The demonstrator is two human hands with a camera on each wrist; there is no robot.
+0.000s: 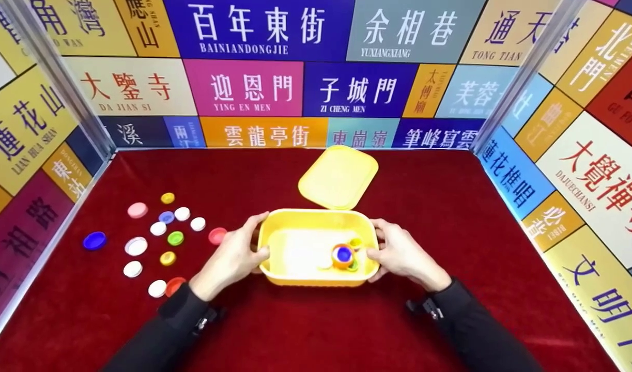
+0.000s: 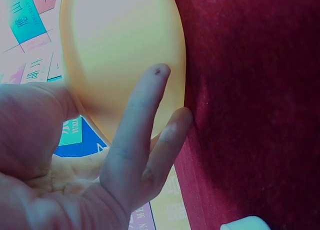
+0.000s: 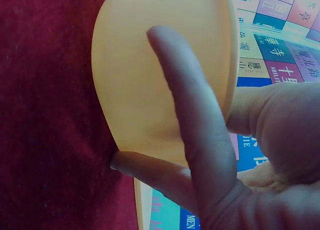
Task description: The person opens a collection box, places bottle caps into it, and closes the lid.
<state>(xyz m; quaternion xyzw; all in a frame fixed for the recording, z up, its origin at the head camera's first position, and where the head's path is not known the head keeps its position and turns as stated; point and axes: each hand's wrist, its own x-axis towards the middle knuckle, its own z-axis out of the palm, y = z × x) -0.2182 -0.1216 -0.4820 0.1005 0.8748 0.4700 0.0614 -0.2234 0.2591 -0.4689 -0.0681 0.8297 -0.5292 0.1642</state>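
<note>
A yellow rectangular plastic box point(image 1: 295, 281) is held level between both hands in the head view. At its left end the left hand point(image 1: 230, 258) grips the wall, thumb at the rim and fingers along the outside. My right hand point(image 1: 406, 253) grips the opposite end likewise. Inside, toward the right, lie several small bottle caps, among them an orange one with a blue cap point(image 1: 343, 253) in it and a yellow cap point(image 1: 356, 243). Both wrist views show the fingers against the box's outer wall point(image 2: 125, 44), with the far rim hidden.
Behind the box lies a yellow lid point(image 1: 339, 177). Scattered left of the left hand are several bottle caps, including a dark blue cap point(image 1: 94, 241), a green cap point(image 1: 175, 238) and a red cap point(image 1: 175, 286). Printed panels point(image 1: 243, 82) wall the dark red tabletop point(image 1: 316, 330).
</note>
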